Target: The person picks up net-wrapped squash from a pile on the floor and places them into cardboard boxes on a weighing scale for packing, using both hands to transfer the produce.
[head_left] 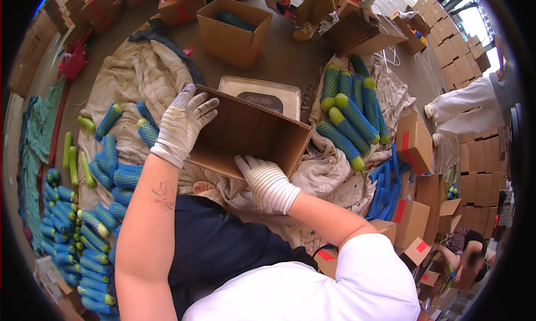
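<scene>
An open cardboard box (245,132) is in front of me, tilted so that its bare brown inside shows. My left hand (184,120), in a striped knit glove, holds its left rim with the fingers spread over the edge. At the near rim, my gloved right hand (266,181) grips the cardboard, its fingers reaching inside. Behind the box, a flat metal-topped platform (290,92) with a dark label is partly covered. To the right lie long green gourds (352,117) in blue foam nets. More netted gourds (92,248) are piled at my left.
Crumpled beige quilts (131,75) cover the floor. Another open box (229,39) with a netted gourd inside stands ahead. A person (318,8) handles flattened cardboard (363,36) at the back. Blue empty nets (385,187) and taped boxes (413,142) lie right. Bare gourds (72,164) lie left.
</scene>
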A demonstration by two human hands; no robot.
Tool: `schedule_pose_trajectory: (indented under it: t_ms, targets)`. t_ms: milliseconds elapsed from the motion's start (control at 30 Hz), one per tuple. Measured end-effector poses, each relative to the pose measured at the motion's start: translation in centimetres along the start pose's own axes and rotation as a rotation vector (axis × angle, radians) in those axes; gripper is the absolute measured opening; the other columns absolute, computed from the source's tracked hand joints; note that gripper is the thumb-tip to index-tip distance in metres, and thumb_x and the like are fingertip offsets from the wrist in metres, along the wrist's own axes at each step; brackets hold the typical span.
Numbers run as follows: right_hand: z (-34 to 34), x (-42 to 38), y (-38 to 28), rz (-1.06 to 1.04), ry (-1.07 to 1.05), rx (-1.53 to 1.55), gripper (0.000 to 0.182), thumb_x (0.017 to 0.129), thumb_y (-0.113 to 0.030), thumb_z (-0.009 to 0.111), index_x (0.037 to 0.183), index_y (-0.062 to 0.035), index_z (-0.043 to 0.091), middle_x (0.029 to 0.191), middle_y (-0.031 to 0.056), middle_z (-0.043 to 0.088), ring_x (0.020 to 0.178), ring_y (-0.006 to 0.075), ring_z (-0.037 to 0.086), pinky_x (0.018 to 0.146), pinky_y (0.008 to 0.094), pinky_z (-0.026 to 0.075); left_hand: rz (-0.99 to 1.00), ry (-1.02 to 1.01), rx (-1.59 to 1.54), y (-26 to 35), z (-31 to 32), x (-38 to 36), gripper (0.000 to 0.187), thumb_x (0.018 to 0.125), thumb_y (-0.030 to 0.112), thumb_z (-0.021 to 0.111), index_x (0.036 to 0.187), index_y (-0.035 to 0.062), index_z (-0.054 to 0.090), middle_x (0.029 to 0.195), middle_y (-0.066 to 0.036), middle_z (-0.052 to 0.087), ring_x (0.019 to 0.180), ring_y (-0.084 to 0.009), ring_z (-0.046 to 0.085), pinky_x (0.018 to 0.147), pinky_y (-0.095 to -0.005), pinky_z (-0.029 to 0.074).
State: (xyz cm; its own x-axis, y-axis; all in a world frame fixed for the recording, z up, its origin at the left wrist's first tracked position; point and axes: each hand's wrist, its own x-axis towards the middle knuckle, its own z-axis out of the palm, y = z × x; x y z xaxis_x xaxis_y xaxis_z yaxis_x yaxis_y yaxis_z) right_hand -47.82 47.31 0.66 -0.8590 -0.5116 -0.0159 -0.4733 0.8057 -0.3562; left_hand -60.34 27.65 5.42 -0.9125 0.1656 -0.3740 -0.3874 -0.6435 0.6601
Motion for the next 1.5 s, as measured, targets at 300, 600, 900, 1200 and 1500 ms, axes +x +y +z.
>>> schedule_pose_trajectory:
  t_ms: [300,600,900,1200,1500]
  targets:
    - [-8.2,3.6,2.2,0.169,0.002,-0.094,0.024,0.081,-0.014,0.062,0.104,-0.0086,0.063,0.087,0.0183,0.066,0.084,0.0357,0.064,0.074,0.042,0.05,0.594,-0.163,0.279,10.4,-2.2,-13.4,0.051,0.094,0.03,0.053,0.135,0.0014,0.042,0.125,-0.016,0.055,0.108,-0.024,0.058,0.095,-0.035,0.045]
    - [-6.6,9.3,16.0,0.084,-0.167,0.388,0.03,0.08,0.007,0.05,0.108,0.0045,0.061,0.096,0.0088,0.069,0.091,0.0157,0.064,0.082,0.0291,0.049,0.761,1.108,0.395,7.9,-31.8,-44.4,0.042,0.094,0.028,0.055,0.129,0.0055,0.051,0.117,-0.009,0.06,0.097,-0.0154,0.061,0.086,-0.029,0.048]
    - [-11.0,12.1,20.8,0.534,-0.604,-0.147,0.042,0.092,-0.014,0.057,0.13,0.0018,0.049,0.127,0.0185,0.056,0.108,0.0253,0.057,0.094,0.0328,0.044,0.386,1.735,0.002,-17.4,-45.0,-58.7,0.034,0.09,0.016,0.06,0.122,0.0057,0.054,0.106,-0.006,0.061,0.091,-0.0152,0.058,0.081,-0.0283,0.047]
    - [-10.6,13.5,-14.3,-0.001,0.001,-0.343,0.049,0.089,-0.018,0.063,0.132,0.0011,0.048,0.126,0.0189,0.056,0.114,0.0263,0.055,0.098,0.0316,0.041,0.393,2.058,-0.107,-17.4,-54.9,-63.3,0.069,0.079,0.031,0.071,0.13,-0.0071,0.043,0.131,-0.025,0.05,0.122,-0.0342,0.049,0.102,-0.0368,0.037]
    - [-2.4,18.2,-36.9,-0.187,-0.286,0.329,0.056,0.089,-0.012,0.061,0.138,0.0,0.039,0.138,0.0166,0.046,0.126,0.0296,0.044,0.103,0.0351,0.037,-0.097,2.254,-0.547,-10.9,-64.5,-64.5,0.116,0.06,0.033,0.086,0.147,0.0097,0.013,0.138,-0.026,0.037,0.12,-0.0399,0.049,0.099,-0.0428,0.043]
